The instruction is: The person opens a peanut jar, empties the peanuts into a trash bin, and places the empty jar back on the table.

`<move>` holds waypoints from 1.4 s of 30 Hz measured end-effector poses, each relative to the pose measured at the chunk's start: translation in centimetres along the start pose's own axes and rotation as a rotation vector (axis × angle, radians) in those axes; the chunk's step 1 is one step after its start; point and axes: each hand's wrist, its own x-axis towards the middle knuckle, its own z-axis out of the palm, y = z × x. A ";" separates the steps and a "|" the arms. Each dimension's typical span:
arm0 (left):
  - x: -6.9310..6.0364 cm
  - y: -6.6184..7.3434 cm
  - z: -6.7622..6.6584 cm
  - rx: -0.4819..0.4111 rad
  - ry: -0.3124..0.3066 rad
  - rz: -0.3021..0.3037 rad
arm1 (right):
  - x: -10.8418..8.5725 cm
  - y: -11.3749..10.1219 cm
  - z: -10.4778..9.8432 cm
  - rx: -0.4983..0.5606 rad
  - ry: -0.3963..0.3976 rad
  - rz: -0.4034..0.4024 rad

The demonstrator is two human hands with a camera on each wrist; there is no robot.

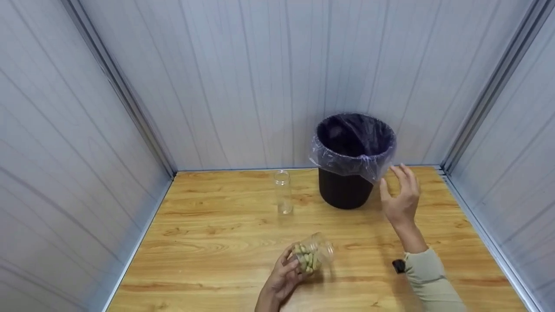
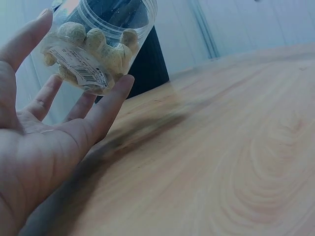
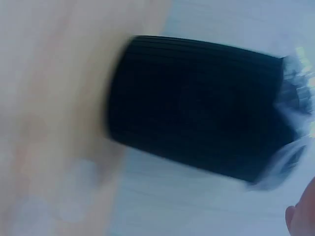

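My left hand (image 1: 284, 277) grips a clear plastic jar (image 1: 323, 246) from its base end, thumb on one side and fingers on the other. The jar is tilted, its uncapped mouth pointing away from the palm. Peanuts in their shells (image 2: 113, 54) lie in its lower part, and a white barcode label (image 2: 81, 66) shows on the base. My right hand (image 1: 402, 197) is raised beside a black bin (image 1: 344, 190), fingers loosely bent and thumb apart, with nothing visible between them. In the right wrist view, only a blurred bit of that hand (image 3: 302, 214) appears.
A thin translucent bag (image 1: 342, 164) lines the bin and hangs over its rim. Left of the bin, a tall clear cylinder (image 1: 284, 195) stands upright on the wooden table (image 1: 208, 242). Pale panel walls (image 1: 243, 86) enclose the back and both sides.
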 end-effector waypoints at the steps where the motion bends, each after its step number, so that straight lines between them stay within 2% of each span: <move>1: 0.0 0.0 0.0 0.002 0.000 0.002 | 0.7 -0.6 0.3 -0.001 -0.018 -0.033; 3: -0.1 0.0 0.1 0.002 -0.005 0.010 | 2.0 -1.6 0.9 -0.017 -0.067 -0.082; 6: -0.2 0.1 0.2 -0.001 -0.018 0.022 | 3.2 -2.4 2.0 -0.077 -0.161 -0.093; 10: -0.5 0.0 0.2 -0.002 -0.033 0.033 | 3.3 -2.1 3.1 -0.148 -0.296 -0.030; 13: -0.7 -0.2 0.2 0.000 -0.022 0.037 | 2.7 -1.6 3.6 -0.159 -0.340 0.020; 17: -0.7 -0.3 0.3 -0.006 -0.013 0.044 | 2.0 -0.9 4.1 -0.174 -0.279 0.033; 23: -0.7 -0.2 0.5 -0.015 -0.032 0.061 | 1.6 0.2 5.2 -0.196 -0.135 -0.028; 32: -0.4 1.0 1.7 0.039 0.002 0.137 | 1.8 1.2 6.4 -0.184 0.033 -0.046; 37: -0.2 2.5 3.1 0.027 0.018 0.191 | 1.9 1.4 6.6 -0.192 0.041 -0.066; 42: 0.2 5.1 4.8 0.023 0.061 0.246 | 1.6 1.1 6.9 -0.185 0.053 -0.074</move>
